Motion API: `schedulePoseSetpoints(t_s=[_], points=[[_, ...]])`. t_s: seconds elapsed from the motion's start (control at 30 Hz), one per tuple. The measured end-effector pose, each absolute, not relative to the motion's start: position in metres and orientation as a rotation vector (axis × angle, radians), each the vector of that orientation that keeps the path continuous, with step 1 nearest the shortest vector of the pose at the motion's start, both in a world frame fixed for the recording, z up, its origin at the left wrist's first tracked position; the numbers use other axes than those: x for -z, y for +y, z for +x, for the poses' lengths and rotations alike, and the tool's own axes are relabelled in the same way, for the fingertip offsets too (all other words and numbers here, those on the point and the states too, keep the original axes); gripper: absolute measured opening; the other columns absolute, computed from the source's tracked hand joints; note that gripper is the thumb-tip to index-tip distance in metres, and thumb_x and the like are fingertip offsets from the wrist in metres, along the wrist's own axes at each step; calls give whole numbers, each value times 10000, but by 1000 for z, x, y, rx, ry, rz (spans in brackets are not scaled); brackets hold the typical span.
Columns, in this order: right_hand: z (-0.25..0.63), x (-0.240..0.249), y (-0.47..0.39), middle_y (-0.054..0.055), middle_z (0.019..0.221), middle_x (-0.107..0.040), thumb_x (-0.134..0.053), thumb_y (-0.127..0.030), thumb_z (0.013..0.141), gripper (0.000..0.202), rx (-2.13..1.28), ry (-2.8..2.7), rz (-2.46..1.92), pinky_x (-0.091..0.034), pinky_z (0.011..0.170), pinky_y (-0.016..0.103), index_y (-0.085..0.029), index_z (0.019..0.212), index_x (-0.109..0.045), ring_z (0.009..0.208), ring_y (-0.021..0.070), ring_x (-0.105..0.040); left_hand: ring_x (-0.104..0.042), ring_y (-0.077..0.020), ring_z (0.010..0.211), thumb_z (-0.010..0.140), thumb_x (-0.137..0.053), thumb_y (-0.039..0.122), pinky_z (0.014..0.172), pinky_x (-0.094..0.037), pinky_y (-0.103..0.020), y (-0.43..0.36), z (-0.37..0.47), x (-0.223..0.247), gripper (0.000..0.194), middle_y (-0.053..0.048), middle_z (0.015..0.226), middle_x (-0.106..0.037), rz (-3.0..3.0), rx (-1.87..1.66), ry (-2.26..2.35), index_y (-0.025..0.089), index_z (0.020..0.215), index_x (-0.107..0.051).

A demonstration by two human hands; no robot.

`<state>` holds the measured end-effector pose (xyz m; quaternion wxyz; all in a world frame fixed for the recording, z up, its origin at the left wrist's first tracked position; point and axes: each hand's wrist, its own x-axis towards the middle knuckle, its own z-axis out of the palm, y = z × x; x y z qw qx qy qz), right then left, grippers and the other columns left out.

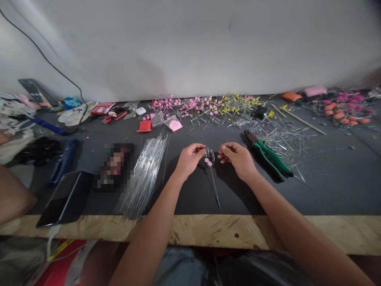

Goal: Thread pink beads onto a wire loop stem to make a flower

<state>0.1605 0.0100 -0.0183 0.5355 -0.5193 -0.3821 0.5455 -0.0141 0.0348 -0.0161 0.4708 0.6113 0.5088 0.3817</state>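
Note:
My left hand (192,159) is closed, its thumb and fingertips pinching a small wire piece (212,178) by its rim. That piece has a rounded, racket-like head with crossing wires, two pink beads (208,162) low on the head, and a thin twisted stem pointing toward me. Just right of the head, my right hand (236,159) has its fingertips curled in toward the thumb, apart from the wire; anything between them is too small to make out. Green-handled pliers (269,159) lie beside my right hand. A bundle of straight wires (147,174) lies left of my left forearm.
Pink-tipped wires (184,105) and yellow-tipped wires (238,104) are heaped along the wall. Loose cut wires (279,139) spread behind the pliers. A phone (66,198) with a cable lies near the wooden table edge (208,232). Another person's arm (13,196) is at far left.

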Motion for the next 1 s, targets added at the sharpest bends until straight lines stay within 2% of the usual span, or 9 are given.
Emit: schedulePoseSetpoints(t_s=[0.23, 0.3, 0.4, 0.5, 0.7, 0.83, 1.0], points=[[161, 21, 11, 44, 832, -662, -653, -329, 693, 289, -1326, -920, -1224, -551, 612, 279, -168, 927, -596, 712, 140, -640, -445, -60, 484, 770, -554, 340, 457, -353, -191, 34, -15, 11, 246, -14, 709, -608, 1415, -933, 1260, 167, 931, -622], [160, 20, 10, 47, 822, -661, -632, -329, 710, 272, -1323, -960, -1232, -549, 599, 272, -164, 924, -598, 712, 140, -638, -491, -74, 524, 772, -556, 334, 489, -384, -200, 34, -15, 11, 243, -23, 744, -627, 1464, -918, 1268, 171, 941, -618], [158, 19, 9, 48, 785, -656, -624, -336, 716, 242, -1311, -1067, -1269, -535, 543, 254, -159, 880, -608, 694, 144, -632, -584, -118, 694, 767, -573, 307, 640, -451, -239, 34, -15, 12, 211, -35, 822, -656, 1627, -884, 1265, 180, 927, -625], [158, 18, 8, 47, 773, -653, -627, -355, 711, 249, -1289, -1130, -1296, -511, 501, 238, -160, 866, -607, 681, 146, -627, -609, -144, 782, 779, -562, 296, 735, -461, -273, 32, -15, 12, 199, -41, 864, -667, 1725, -855, 1272, 186, 933, -622], [160, 18, 9, -15, 633, -615, -606, -388, 716, 253, -1180, -1188, -1374, -406, 430, 209, -173, 847, -607, 424, 68, -499, -617, -167, 792, 794, -546, 345, 751, -462, -297, 29, -13, 9, 240, -56, 890, -669, 1798, -882, 1424, 193, 968, -613], [161, 18, 9, -27, 623, -592, -604, -376, 707, 234, -1152, -1196, -1404, -383, 429, 208, -177, 830, -600, 409, 64, -483, -615, -165, 796, 812, -515, 309, 745, -453, -284, 29, -12, 9, 205, -52, 869, -669, 1782, -929, 1502, 190, 943, -619], [161, 18, 9, -23, 629, -595, -600, -373, 702, 235, -1155, -1213, -1415, -390, 443, 214, -182, 838, -599, 424, 74, -496, -604, -154, 711, 764, -579, 337, 709, -457, -285, 30, -13, 11, 226, -38, 834, -658, 1788, -900, 1499, 196, 936, -618]])
